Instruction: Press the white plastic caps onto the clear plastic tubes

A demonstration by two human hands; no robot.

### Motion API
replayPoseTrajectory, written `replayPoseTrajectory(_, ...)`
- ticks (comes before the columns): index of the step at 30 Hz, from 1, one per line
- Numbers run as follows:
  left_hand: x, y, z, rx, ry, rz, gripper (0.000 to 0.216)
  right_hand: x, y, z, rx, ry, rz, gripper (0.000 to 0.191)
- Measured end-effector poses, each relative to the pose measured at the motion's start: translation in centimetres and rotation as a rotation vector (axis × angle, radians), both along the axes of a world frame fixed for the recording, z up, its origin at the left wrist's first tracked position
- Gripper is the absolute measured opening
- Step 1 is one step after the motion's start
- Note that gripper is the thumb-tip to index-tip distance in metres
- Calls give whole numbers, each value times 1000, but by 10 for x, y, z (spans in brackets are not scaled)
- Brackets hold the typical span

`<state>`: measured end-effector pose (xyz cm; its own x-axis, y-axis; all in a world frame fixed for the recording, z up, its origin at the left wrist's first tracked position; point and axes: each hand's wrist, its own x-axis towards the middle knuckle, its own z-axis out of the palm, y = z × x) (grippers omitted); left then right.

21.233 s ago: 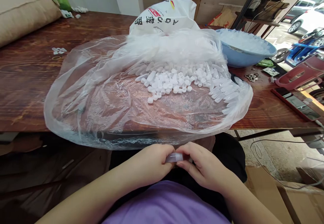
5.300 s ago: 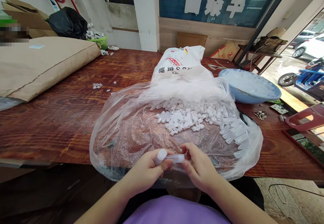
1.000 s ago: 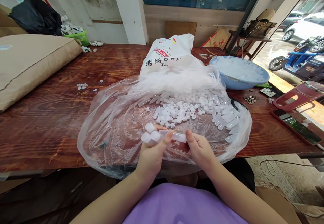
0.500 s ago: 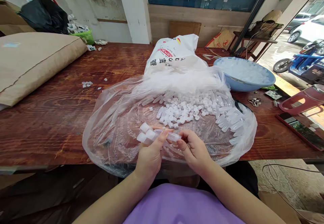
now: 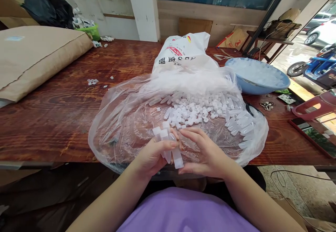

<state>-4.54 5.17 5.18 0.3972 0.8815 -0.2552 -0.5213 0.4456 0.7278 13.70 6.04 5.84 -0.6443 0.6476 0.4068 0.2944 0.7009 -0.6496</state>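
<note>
My left hand [image 5: 151, 155] is closed round a small bunch of capped clear plastic tubes [image 5: 168, 144], held near the table's front edge. My right hand [image 5: 203, 151] sits against the bunch from the right, fingers curled on the lowest tube. Both hands hover over the near part of a spread clear plastic bag [image 5: 126, 127]. On that bag lies a pile of small white caps [image 5: 193, 111] and a row of loose clear tubes [image 5: 241, 125] at its right side.
A white printed bag [image 5: 183, 51] stands behind the pile. A blue basin [image 5: 258, 81] of clear pieces sits at the back right. A brown paper sack [image 5: 34, 55] lies at the left. Keys [image 5: 267, 105] and a red holder [image 5: 315, 107] lie right.
The bunch of tubes has swung from lying sideways to pointing down toward me. My right hand has moved in under and against it. The view has tilted slightly.
</note>
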Motion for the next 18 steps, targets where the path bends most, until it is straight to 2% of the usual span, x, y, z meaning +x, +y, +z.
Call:
replayPoseTrajectory(2,0,-1,2,70,23,-86,19,0,2,12,-10,-96,121,88)
replayPoseTrajectory(4,0,-1,4,123,43,-149,16,-2,4,20,-4,-138,172,89)
replayPoseTrajectory(10,0,-1,9,109,24,-261,16,-4,4,27,133,-105,141,72)
replayPoseTrajectory(13,2,-1,7,106,-8,-315,18,-3,3,27,173,-96,99,69)
replayPoseTrajectory(18,5,-1,4,139,-57,-409,20,-2,1,29,216,-88,123,64)
